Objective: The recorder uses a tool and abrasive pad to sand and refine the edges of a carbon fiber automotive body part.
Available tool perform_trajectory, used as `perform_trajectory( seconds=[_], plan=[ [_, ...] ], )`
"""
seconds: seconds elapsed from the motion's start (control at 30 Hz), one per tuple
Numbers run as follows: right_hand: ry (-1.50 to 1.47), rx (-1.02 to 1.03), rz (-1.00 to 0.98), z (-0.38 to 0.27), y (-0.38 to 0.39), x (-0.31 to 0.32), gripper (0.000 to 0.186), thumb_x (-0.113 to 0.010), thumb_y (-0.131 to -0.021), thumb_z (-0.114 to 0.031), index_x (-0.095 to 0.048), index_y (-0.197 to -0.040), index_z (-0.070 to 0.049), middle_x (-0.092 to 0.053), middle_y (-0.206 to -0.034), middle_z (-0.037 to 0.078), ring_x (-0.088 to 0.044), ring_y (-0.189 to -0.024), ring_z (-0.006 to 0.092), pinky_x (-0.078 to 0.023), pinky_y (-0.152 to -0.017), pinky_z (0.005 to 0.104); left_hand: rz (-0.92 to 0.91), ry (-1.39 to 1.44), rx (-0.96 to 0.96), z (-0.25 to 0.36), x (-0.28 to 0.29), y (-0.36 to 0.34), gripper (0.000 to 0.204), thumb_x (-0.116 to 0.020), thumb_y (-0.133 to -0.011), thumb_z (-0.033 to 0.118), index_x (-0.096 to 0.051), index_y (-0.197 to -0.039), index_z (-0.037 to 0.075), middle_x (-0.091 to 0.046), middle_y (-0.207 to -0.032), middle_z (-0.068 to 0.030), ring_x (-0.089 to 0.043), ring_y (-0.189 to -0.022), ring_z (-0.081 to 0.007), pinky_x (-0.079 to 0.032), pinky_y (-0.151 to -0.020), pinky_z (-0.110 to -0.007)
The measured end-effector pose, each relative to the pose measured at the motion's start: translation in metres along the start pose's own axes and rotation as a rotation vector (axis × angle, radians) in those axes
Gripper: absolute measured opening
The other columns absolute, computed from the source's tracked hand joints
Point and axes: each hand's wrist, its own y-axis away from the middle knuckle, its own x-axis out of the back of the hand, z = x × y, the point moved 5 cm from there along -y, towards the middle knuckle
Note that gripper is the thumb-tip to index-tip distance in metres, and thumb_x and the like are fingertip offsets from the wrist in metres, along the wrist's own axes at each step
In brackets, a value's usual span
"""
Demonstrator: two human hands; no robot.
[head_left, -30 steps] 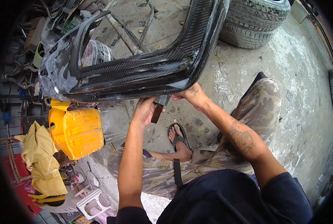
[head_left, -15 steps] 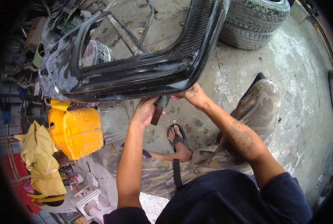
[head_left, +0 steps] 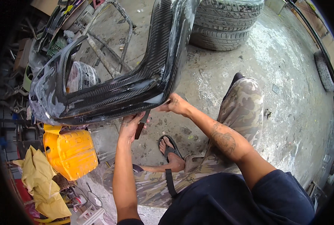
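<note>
A large glossy black carbon-fibre panel, shaped like a car body frame, stretches across the upper left in front of me. Whitish smears mark its left end and its corner. Under its lower edge my left hand grips a dark flat block, which hangs down at a slant. Fingertips of that hand reach up to the panel's edge. Just below the panel's corner is my right hand, its fingers pressed together and pointing left. Whatever they pinch, if anything, cannot be made out.
Stacked tyres stand beyond the panel, and a metal tube stand is behind it. To the left lie an orange moulded part, crumpled tan paper and a white plastic stool. Another tyre is at the far right.
The view has shifted, so the panel appears lower and farther left. My right hand now shows farther from the block; the grey piece beside the block is no longer seen.
</note>
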Motion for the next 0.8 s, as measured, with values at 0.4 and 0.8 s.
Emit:
perform_trajectory(
  seconds=[0.4,0.8],
  plan=[
    [-0.935,0.199,0.333,-0.123,0.005,0.056,0.082,-0.066,-0.089,-0.073,-0.061,-0.132,-0.003,-0.067,-0.125,0.009,-0.062,-0.117,0.0207,-0.049,-0.103,0.0397,0.219,-0.807,-0.43,-0.02,0.023,-0.015,0.03,-0.08,-0.089,0.014,-0.069,-0.113,-0.001,-0.072,-0.097,-0.0063,-0.066,-0.082,-0.0154,-0.054,-0.073,-0.031],
    [-0.775,0.26,-0.035,-0.205,-0.018,0.064,0.061,-0.07,-0.097,-0.052,-0.065,-0.13,-0.001,-0.069,-0.129,0.01,-0.068,-0.114,0.0194,-0.055,-0.1,0.0365,0.399,-0.962,-0.566,0.053,-0.015,0.037,0.024,-0.079,-0.082,0.006,-0.068,-0.102,-0.003,-0.066,-0.095,-0.0133,-0.061,-0.081,-0.0234,-0.048,-0.071,-0.034]
  ],
)
